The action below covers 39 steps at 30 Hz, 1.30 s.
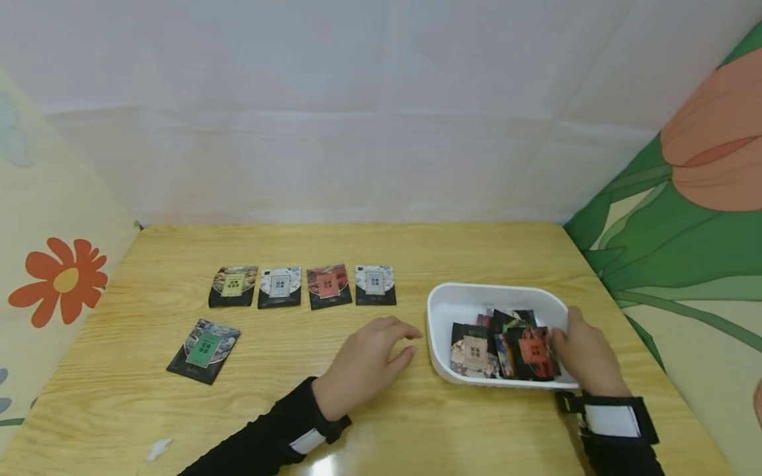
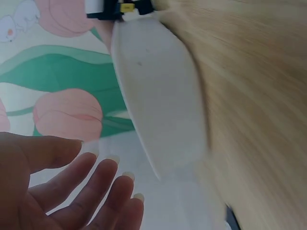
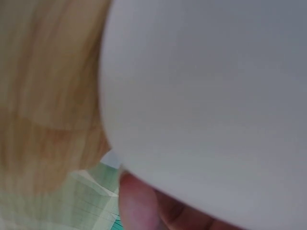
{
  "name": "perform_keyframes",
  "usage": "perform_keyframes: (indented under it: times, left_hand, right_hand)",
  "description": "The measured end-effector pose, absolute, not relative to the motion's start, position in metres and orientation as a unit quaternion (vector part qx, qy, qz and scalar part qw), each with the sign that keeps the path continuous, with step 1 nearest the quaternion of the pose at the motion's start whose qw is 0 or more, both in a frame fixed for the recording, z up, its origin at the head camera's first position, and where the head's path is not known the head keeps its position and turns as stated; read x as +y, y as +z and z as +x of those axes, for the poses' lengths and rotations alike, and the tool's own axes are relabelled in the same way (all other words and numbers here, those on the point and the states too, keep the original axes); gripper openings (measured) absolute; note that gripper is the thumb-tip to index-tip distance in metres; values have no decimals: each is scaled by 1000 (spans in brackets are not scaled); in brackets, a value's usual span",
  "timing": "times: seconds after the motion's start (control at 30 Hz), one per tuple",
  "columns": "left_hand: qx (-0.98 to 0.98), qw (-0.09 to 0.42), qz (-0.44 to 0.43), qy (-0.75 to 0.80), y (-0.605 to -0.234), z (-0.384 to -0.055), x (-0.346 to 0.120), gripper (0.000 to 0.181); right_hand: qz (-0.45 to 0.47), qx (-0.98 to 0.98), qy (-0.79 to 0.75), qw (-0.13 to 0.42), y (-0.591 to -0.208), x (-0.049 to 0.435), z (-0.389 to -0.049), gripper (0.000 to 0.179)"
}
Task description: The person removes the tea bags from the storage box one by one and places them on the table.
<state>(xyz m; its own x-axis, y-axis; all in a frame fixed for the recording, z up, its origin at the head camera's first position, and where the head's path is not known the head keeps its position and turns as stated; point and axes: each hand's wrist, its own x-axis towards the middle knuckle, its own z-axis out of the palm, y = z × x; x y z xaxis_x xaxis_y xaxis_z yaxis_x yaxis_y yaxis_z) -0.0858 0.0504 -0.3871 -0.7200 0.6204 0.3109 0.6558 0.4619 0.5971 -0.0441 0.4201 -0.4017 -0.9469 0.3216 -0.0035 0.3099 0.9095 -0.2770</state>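
Observation:
A white plastic basin [image 1: 488, 289] stands on the right of the table, with several dark seasoning-style packets [image 1: 475, 356] piled inside. My right hand [image 1: 591, 357] grips the basin's right rim, its thumb over the edge. In the right wrist view, fingers [image 3: 136, 201] lie against the outside of the white wall [image 3: 206, 110]. To the left of the basin is my left hand [image 1: 366, 360], holding nothing, its fingers loosely bent towards the near wall. The left wrist view has that hand [image 2: 76, 191] apart from the basin's side [image 2: 160, 96].
Towards the back, several packets lie in a row: a yellow-labelled one [image 1: 233, 286], a white one [image 1: 280, 287], a red one [image 1: 329, 287] and another white one [image 1: 376, 285]. A green-labelled packet [image 1: 204, 350] lies nearer, tilted. A white scrap [image 1: 159, 449] is at front left.

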Motion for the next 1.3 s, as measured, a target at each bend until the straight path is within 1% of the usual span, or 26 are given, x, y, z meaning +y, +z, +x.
perform_keyframes:
  times: [0.1,0.2,0.37,0.43,0.63,0.77,0.87,1.1,1.2,1.3]
  left_hand:
    - [-842,16,-397,-365,-381,-86,74,25]
    - [-834,-6,-415,-363,-376,-86,99,28]
    - [-841,-25,-435,-321,-375,-85,135,35]
    - [-848,-31,-434,-303,-376,-86,146,39]
    - [-874,-81,-417,-235,-378,-87,176,51]
    - [-890,-95,-410,-173,-383,-86,187,51]
    - [-898,-95,-402,-151,-388,-86,189,48]
    - [-909,-85,-382,-145,-396,-89,191,54]
    - [-913,-62,-376,-147,-398,-89,192,46]
    - [-915,-12,-377,-143,-401,-87,193,31]
  right_hand:
    - [-164,-977,137,18,-401,420,-43,46]
    - [-164,-977,137,22,-400,420,-42,45]
    - [-158,-977,143,28,-401,421,-42,45]
    - [-155,-978,139,31,-401,423,-42,45]
    - [-157,-978,134,23,-397,426,-41,47]
    - [-151,-979,138,24,-399,424,-41,46]
    - [-148,-979,136,27,-400,423,-43,44]
    - [-151,-979,136,25,-398,421,-45,44]
    - [-158,-978,137,17,-399,421,-46,45]
    - [-165,-976,140,8,-400,422,-46,45]
